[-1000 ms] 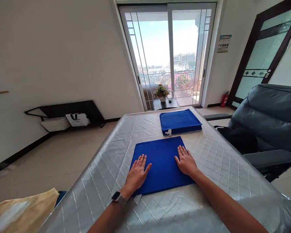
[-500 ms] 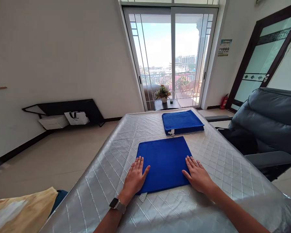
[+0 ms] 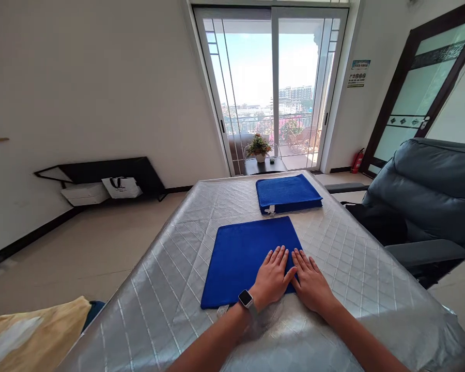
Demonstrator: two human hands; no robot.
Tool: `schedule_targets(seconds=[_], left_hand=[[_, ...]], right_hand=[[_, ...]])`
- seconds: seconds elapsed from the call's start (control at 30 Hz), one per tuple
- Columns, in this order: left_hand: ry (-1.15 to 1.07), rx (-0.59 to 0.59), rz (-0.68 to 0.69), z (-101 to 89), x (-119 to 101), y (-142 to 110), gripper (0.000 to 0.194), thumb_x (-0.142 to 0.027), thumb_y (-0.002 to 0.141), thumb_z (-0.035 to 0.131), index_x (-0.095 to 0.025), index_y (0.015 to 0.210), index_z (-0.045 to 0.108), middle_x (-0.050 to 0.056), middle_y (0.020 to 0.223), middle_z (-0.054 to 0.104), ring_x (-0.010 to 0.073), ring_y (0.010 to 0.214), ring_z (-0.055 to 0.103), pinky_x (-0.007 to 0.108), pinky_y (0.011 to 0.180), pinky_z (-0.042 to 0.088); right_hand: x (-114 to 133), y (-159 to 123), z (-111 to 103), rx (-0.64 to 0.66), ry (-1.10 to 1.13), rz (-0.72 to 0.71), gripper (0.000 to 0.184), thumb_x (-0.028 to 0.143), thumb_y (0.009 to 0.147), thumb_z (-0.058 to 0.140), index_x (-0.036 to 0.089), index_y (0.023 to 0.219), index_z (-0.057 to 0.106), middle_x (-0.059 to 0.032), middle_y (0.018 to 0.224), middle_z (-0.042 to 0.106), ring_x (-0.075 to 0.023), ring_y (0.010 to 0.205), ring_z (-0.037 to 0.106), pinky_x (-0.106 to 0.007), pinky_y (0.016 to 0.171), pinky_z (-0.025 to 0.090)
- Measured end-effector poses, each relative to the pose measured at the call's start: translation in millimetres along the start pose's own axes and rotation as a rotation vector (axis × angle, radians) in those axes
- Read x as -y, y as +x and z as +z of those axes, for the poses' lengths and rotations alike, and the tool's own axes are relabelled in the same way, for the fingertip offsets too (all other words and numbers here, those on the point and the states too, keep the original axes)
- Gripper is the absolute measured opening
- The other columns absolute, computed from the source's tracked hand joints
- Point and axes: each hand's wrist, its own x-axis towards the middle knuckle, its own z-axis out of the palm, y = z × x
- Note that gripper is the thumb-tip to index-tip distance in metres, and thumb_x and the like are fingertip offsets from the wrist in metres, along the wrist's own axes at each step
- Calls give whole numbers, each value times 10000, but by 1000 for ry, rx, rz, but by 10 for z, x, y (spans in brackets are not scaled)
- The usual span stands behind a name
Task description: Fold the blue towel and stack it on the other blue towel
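Observation:
A folded blue towel (image 3: 240, 253) lies flat on the silver quilted table cover (image 3: 356, 248) in front of me. My left hand (image 3: 272, 276), with a watch on its wrist, rests palm down on the towel's near right part, fingers stretched out. My right hand (image 3: 312, 281) lies flat beside it at the towel's right near corner, fingers spread, thumb touching the left hand. A second folded blue towel (image 3: 287, 192) sits farther back near the table's far edge.
A grey recliner chair (image 3: 430, 196) stands to the right of the table. Beyond the table are a small dark stand with a potted plant (image 3: 259, 148) and glass balcony doors. A yellow cloth (image 3: 31, 336) lies at the lower left.
My left hand has slid right across the towel from its left edge to meet my right hand. The right hand shifted slightly left. The near towel stays flat.

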Motion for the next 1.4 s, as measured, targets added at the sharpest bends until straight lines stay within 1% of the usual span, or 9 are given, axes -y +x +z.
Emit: schedule_targets(seconds=[0.17,0.4,0.5,0.57,0.67,0.77,0.97,1.2,1.4], left_hand=[[43,23,-36,-31,386,-377,642,-558,1060,254,-206,1596,274,77,1629,327,244,1514,290,483,1227,312],[168,34,-242,-203,1182,-1571,636,-489,1069,313,-269,1599,38,58,1652,258,241,1516,279,483,1217,320],[142,25,-200,-370,1241,-1922,611,-436,1066,362,-292,1602,108,60,1633,314,227,1484,354,443,1196,368],[98,20,-185,-515,1211,-2052,548,-419,1054,406,-327,1580,282,42,1604,391,225,1438,436,434,1160,427],[21,-50,-246,-712,1140,-2131,394,-422,1031,459,-360,1396,593,26,1477,568,236,1298,594,425,1058,537],[-64,-112,-258,-837,1096,-2114,323,-437,1017,480,-339,1212,717,36,1248,709,224,1107,702,382,969,594],[-99,-147,-219,-942,1091,-2007,336,-453,1027,452,-304,1030,753,7,1037,753,179,907,741,288,829,626],[-48,-168,-161,-944,1155,-2022,336,-484,1024,473,-292,1056,746,1,1043,762,168,898,748,266,817,621],[-72,-177,-177,-929,1199,-2025,301,-517,983,545,-309,1089,734,1,1049,759,183,917,747,275,821,621]], right_hand=[[6,-8,-29,6,25,6,752,608,1031,143,121,1603,166,-50,1667,112,-220,1558,72,-450,1272,96],[23,-4,-32,2,43,11,756,618,1031,182,127,1606,175,-56,1669,124,-219,1558,78,-453,1274,98],[-4,-42,-78,-68,20,-26,715,586,1035,271,144,1597,271,-73,1665,198,-256,1555,114,-507,1266,136],[-62,-118,-149,-144,26,-107,615,525,1036,353,193,1550,411,-77,1644,299,-280,1536,207,-527,1246,218],[-214,-288,-280,-174,75,-268,376,403,1032,436,253,1286,670,-82,1474,545,-260,1362,502,-452,1126,443],[-391,-424,-380,-160,101,-365,249,303,1015,489,264,1046,732,-68,1190,683,-217,1087,659,-381,946,562],[-536,-434,-411,-213,26,-466,275,244,1027,460,252,1017,734,-52,998,724,-192,872,696,-347,807,586],[-483,-413,-390,-285,-73,-537,302,179,1039,389,204,1027,690,-68,1016,720,-164,793,707,-288,697,566],[-452,-250,-678,-328,88,-477,322,300,1070,352,225,1089,664,-33,895,720,-117,618,671,-225,576,524]])
